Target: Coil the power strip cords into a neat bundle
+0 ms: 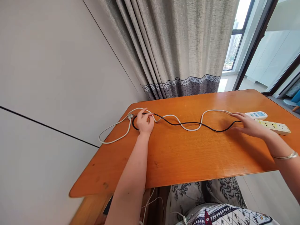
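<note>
My left hand (144,124) is at the table's far left, its fingers curled over a black cord (174,124) close to where the cord bends back. Over on the right, my right hand (252,125) hovers or rests, fingers stretched out, above the cords beside two power strips. One is a white power strip (261,115) with a blue socket face; in front of it lies a cream power strip (278,127), partly covered by my hand. A white cord (192,130) weaves across the black one and loops at the left, where a white plug (130,116) shows.
The brown wooden table (187,156) has a wall (47,78) along its left side and a grey curtain (182,47) behind it. A glass door frame (255,40) stands at the back right. Below the front edge, more white cables (147,203) hang near my lap.
</note>
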Available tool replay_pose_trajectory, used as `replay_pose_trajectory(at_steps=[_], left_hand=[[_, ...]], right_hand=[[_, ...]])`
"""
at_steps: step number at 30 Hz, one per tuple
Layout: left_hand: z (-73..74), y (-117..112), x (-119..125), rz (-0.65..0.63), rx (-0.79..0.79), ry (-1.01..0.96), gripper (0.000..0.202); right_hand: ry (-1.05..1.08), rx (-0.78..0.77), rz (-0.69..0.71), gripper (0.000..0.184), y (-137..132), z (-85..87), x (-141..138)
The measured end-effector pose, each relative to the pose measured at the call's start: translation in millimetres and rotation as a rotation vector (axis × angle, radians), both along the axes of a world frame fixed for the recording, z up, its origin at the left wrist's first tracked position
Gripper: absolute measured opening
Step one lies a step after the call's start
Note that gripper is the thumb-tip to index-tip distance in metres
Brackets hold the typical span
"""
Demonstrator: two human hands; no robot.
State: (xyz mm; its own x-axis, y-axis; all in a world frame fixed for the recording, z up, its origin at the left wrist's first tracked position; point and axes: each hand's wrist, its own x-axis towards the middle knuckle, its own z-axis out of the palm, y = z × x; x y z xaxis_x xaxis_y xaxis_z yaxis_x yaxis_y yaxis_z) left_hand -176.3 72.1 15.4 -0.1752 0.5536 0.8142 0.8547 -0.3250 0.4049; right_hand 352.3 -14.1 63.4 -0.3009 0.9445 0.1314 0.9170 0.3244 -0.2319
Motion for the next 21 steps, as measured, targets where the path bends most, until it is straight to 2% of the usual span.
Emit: replay_pose_trajectory(at_steps=[2,5,8,10,13,16,19,21], left_hand=[[-1.0,-1.1,5.4,-0.047,0.003,0.003,0.022],[-2.9,-2.5,15.1,-0.134,-0.002,0.015,0.024],[-5.6,-3.7,25.6,-0.228,0.0,0.055,0.024],[-7.6,-4.2,32.5,-0.279,0.012,0.067,0.025],[-9.5,-5.0,41.7,-0.323,0.021,0.053,0.028],[-8.7,-7.0,48.7,-0.346,0.007,0.1,0.033],[-4.7,-11.3,54.5,-0.38,-0.054,0.236,0.042],[-0.8,-15.1,59.0,-0.41,-0.109,0.336,0.053]], right_hand=[[0.038,0.031,0.179,0.055,7.5,2.0,-43.4],[-0.037,-0.004,0.348,0.046,20.5,2.7,-106.6],[-0.164,-0.059,0.337,0.056,31.9,-0.6,-156.2],[-0.226,-0.09,0.302,0.062,37.9,-4.1,-179.4],[-0.299,-0.149,0.285,0.059,44.3,-8.2,-201.3],[-0.347,-0.207,0.287,0.047,48.4,-8.7,-212.3],[-0.328,-0.198,0.288,0.03,52.8,-2.0,-215.8],[-0.29,-0.154,0.292,0.027,56.4,8.1,-214.5]])
